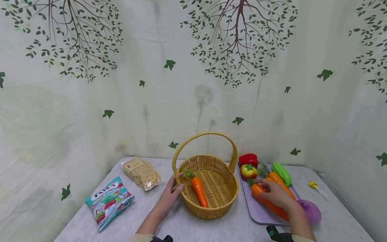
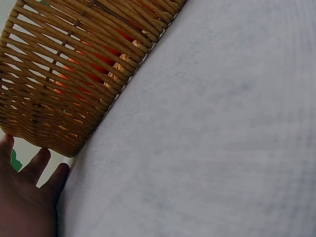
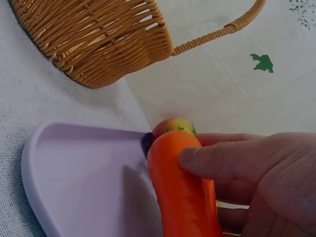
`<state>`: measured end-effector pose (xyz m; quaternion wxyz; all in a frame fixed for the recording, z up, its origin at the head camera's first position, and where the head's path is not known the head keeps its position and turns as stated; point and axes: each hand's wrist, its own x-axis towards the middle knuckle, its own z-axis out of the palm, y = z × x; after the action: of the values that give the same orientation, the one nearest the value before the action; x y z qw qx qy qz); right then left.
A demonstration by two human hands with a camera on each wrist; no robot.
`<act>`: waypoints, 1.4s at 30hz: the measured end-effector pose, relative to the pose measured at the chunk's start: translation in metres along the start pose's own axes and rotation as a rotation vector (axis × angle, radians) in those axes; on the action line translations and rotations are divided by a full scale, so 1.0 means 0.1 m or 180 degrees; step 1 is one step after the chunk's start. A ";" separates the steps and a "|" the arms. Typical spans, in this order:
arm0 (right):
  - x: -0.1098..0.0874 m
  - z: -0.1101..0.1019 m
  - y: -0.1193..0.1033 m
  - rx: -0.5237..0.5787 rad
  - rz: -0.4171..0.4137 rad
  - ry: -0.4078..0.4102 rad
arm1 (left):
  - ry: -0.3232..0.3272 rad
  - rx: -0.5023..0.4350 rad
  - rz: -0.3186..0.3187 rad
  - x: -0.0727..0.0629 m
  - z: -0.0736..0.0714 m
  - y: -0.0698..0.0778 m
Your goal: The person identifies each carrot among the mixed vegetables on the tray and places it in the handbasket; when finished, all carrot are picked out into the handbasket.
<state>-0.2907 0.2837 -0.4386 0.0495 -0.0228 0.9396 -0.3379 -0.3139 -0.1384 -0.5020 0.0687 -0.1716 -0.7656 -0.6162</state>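
Note:
My left hand (image 1: 169, 195) is at the left side of the wicker basket (image 1: 195, 212), beside the foot of its tall handle. In the left wrist view its fingers are spread, fingertips right at the woven wall. Inside the basket lies a carrot (image 1: 199, 193) with a green top. Over the lilac tray (image 1: 257, 217), my right hand (image 1: 276, 193) pinches another carrot (image 3: 180, 182), thumb on the near side and fingers behind it. A second orange carrot (image 1: 279, 181) shows behind that hand, partly covered by it.
The tray also carries a red bell pepper (image 1: 248, 159), a yellow-red fruit (image 1: 248, 172), a green cucumber-like vegetable (image 1: 282, 174) and a purple vegetable (image 1: 310, 212). A lollipop (image 1: 315, 186) lies to the right. Left stand a teal candy bag (image 1: 109, 203) and a grain bag (image 1: 142, 173).

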 end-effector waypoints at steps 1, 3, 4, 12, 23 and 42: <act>-0.01 -0.01 -0.01 0.0034 0.0003 0.0010 | 0.0001 -0.0001 0.0004 0.00 0.00 0.00; -0.02 -0.02 -0.03 0.0129 0.0017 0.0029 | 0.0003 0.0008 0.0010 0.00 0.00 0.00; -0.03 -0.03 -0.04 0.0181 0.0018 0.0038 | 0.0001 0.0010 0.0020 0.00 0.00 0.00; -0.10 -0.13 -0.15 0.0558 -0.0336 -0.0027 | 0.0014 -0.0003 -0.0004 0.02 0.01 0.02; -0.16 -0.17 -0.30 0.0966 -0.0377 -0.0296 | 0.0014 0.0015 -0.0069 0.02 -0.01 0.02; -0.10 0.10 -0.69 0.1869 -0.0799 -0.0247 | 0.0008 0.0063 -0.0181 0.02 -0.01 0.02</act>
<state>-0.2795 0.2253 -0.4014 0.0477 -0.1360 0.7893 -0.5969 -0.3150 -0.1385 -0.4993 0.0538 -0.1483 -0.7762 -0.6105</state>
